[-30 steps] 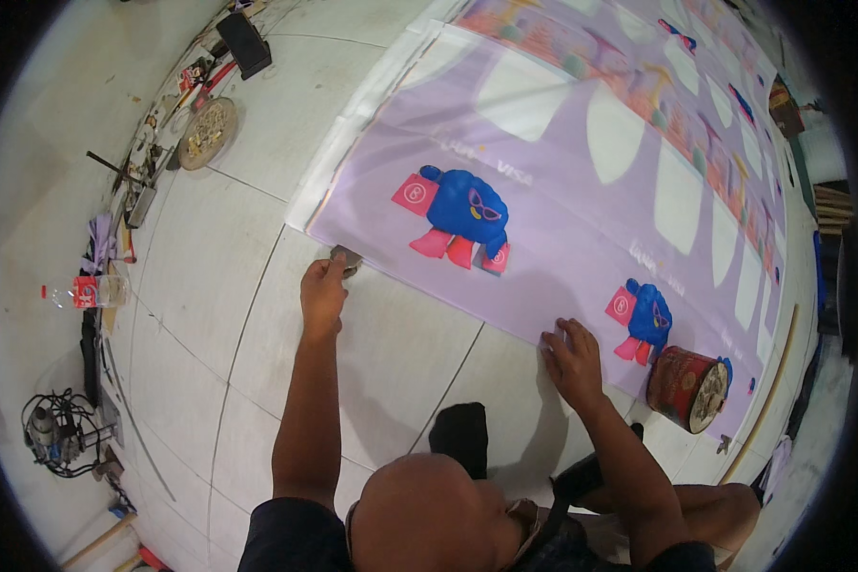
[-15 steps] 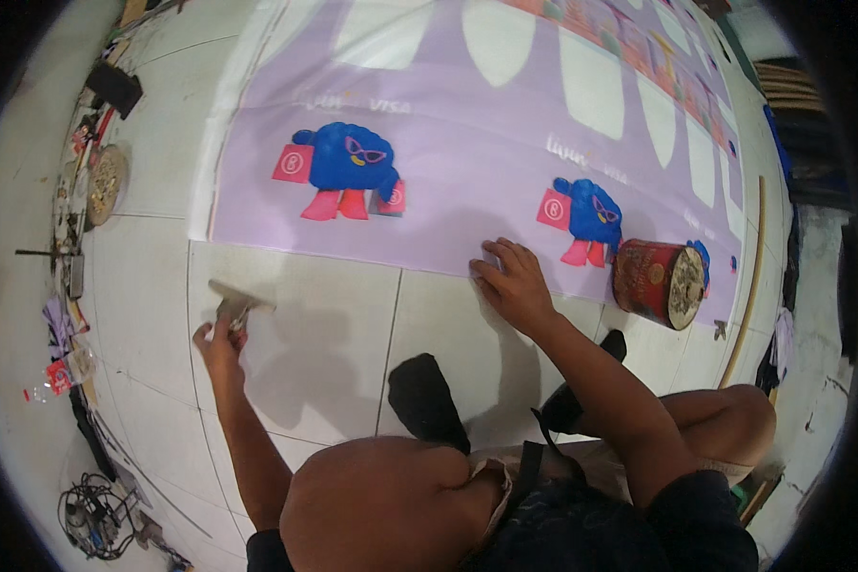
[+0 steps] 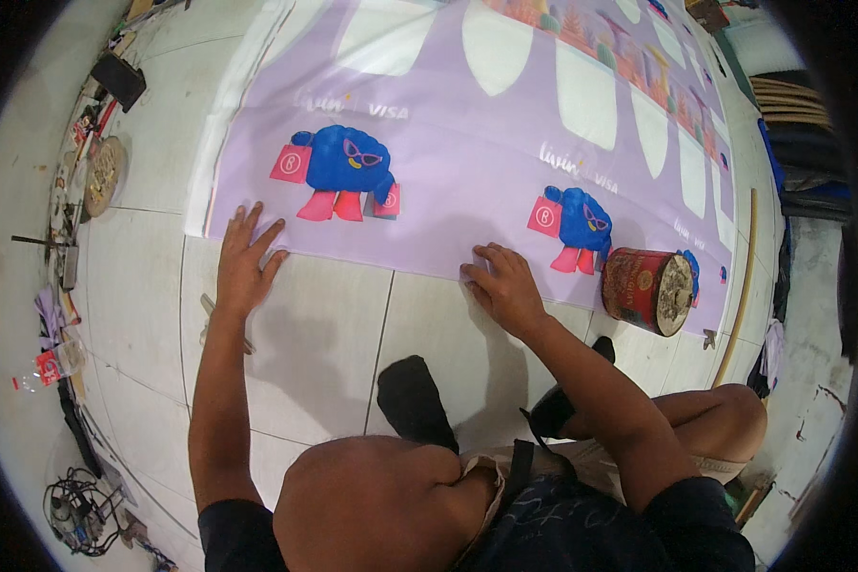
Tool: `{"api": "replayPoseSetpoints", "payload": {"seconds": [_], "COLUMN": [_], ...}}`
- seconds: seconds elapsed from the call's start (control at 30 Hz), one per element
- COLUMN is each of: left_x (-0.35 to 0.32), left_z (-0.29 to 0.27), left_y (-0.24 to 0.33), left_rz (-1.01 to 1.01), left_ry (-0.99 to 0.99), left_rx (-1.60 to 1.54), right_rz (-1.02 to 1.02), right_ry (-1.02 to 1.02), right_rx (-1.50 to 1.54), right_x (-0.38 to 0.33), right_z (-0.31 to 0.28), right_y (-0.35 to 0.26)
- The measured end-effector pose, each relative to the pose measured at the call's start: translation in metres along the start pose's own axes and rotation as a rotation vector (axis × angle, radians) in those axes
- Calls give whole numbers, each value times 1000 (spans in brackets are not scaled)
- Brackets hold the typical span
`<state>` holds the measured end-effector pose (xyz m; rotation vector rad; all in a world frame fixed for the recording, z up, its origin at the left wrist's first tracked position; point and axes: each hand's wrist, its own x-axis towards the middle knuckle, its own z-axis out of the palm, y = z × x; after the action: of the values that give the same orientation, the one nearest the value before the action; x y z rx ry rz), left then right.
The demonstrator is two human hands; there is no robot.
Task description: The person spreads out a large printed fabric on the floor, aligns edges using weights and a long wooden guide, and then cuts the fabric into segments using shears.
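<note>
A large lilac banner (image 3: 467, 124) printed with blue cartoon figures lies flat on the white tiled floor. My left hand (image 3: 243, 262) rests palm down, fingers spread, on the banner's near edge just below the left blue figure (image 3: 343, 172). My right hand (image 3: 505, 286) presses on the same edge with its fingers slightly bent, beside the right blue figure (image 3: 577, 224). Neither hand holds anything. A small flat hand tool (image 3: 208, 319) lies on the tile next to my left forearm.
A red round tin (image 3: 643, 288) lies on its side on the banner, right of my right hand. A long wooden stick (image 3: 739, 286) runs along the right. A round disc (image 3: 103, 176), a plastic bottle (image 3: 52, 367) and cables (image 3: 76, 500) line the left wall. My dark-socked foot (image 3: 412, 400) sits below.
My left hand held the small tool at the banner's edge, moved it back onto the tiles and let it go. It now lies flat on the banner edge. The right hand stayed put.
</note>
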<state>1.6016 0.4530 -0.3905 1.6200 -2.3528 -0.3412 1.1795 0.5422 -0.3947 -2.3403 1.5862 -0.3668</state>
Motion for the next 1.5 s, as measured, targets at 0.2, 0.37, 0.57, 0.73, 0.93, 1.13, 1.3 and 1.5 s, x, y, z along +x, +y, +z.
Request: {"api": "replayPoseSetpoints", "payload": {"seconds": [0.2, 0.37, 0.57, 0.73, 0.93, 1.13, 1.3, 1.5], "left_x": [12, 7, 11, 9, 17, 51, 63, 67], "left_z": [13, 21, 12, 13, 6, -19, -17, -10], "left_y": [-11, -16, -20, -24, -40, -114, -154, -160], "left_rz": [8, 20, 61, 49, -148, -615, -663, -702], "left_ry": [-136, -69, -78, -70, 128, 311, 66, 23], "left_rx": [-33, -103, -106, -119, -393, -120, -72, -266], "right_rz": [11, 34, 6, -144, -116, -126, -156, -153], "right_ry": [32, 10, -65, -115, -199, -268, -251, -258], "right_rx": [-59, -43, -46, 18, -40, -47, -52, -86], "right_x": [-6, -6, 18, 60, 65, 68, 66, 68], "right_z": [-1, -1, -11, 6, 17, 14, 17, 14], "right_y": [2, 2, -19, -59, -69, -71, -70, -68]}}
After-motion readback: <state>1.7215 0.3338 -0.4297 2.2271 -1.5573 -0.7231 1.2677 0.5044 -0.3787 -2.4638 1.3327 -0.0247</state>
